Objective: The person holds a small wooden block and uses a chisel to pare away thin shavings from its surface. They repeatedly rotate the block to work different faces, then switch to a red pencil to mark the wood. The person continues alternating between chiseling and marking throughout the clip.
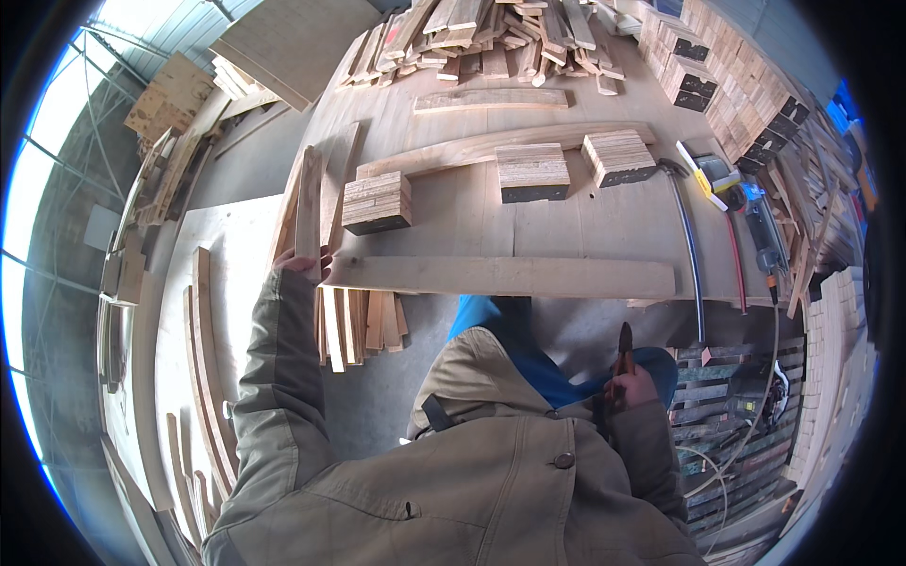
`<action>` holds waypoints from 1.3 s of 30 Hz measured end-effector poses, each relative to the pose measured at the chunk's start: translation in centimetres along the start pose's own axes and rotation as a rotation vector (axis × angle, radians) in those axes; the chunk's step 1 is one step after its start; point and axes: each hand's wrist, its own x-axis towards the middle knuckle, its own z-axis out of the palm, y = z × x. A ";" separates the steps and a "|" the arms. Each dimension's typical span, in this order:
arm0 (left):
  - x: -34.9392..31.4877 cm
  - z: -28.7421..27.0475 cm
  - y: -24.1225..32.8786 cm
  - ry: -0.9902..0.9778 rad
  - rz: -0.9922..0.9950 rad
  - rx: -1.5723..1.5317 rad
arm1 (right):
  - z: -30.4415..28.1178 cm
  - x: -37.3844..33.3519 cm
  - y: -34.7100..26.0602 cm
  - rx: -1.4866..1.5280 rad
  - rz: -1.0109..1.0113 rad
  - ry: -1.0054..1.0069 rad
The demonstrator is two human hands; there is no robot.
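My left hand is closed round the near end of a narrow wooden board at the left side of the plywood-topped table. Beside that hand, a long plank lies along the table's near edge. Low in front of my body, my right hand grips a pair of pliers, their dark narrow jaws pointing up and away from me. Part of their handles is hidden by my fingers and sleeve. Three laminated wood blocks, including a left one, a middle one and a right one, sit farther back.
Loose wood offcuts are heaped at the far side, with stacked blocks at far right. A hooked metal bar and a corded power tool lie along the right. Below stands a slatted pallet with a circular saw.
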 end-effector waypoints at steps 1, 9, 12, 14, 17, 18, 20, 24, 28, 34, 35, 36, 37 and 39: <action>-0.2 0.1 0.0 0.000 0.003 -0.011 | 0.0 0.0 0.0 0.002 0.004 -0.001; -1.5 2.0 0.9 0.000 0.133 -0.103 | -0.2 0.3 0.0 -0.046 0.049 0.012; -2.4 3.7 1.8 -0.034 0.217 -0.050 | -0.2 0.5 0.0 -0.057 0.043 0.013; -3.1 5.1 2.5 -0.061 0.272 -0.006 | -0.1 0.5 0.0 -0.048 0.032 0.035; -3.7 7.4 4.1 -0.121 0.230 -0.090 | 0.2 0.1 -0.2 -0.006 0.011 0.021; -4.0 8.2 4.4 -0.208 0.265 -0.056 | 0.3 -0.1 -0.4 -0.011 0.017 0.026; -4.8 10.1 4.5 -0.336 0.324 -0.029 | 0.4 -0.4 -0.7 -0.013 0.017 0.030; -6.6 13.6 4.2 -0.370 0.304 0.130 | 0.4 -0.5 -0.8 0.014 0.031 0.020; -7.6 17.2 3.0 -0.543 0.262 0.287 | 0.3 -0.2 -0.5 0.086 0.003 -0.017; -9.3 20.7 -0.1 -0.784 0.089 0.104 | 0.6 -0.7 -0.8 0.082 -0.022 0.004; -9.5 21.1 -0.6 -0.790 0.073 0.097 | 0.7 -0.9 -1.0 0.087 -0.024 0.010; -9.8 21.3 -1.0 -0.741 0.042 0.106 | 0.9 -1.1 -1.1 0.093 -0.024 0.016; -10.1 21.4 -1.5 -0.692 0.007 0.098 | 1.0 -1.3 -1.3 0.098 -0.011 0.025; -10.3 21.7 -2.1 -0.617 0.008 0.131 | 1.0 -1.6 -1.6 0.073 -0.021 0.029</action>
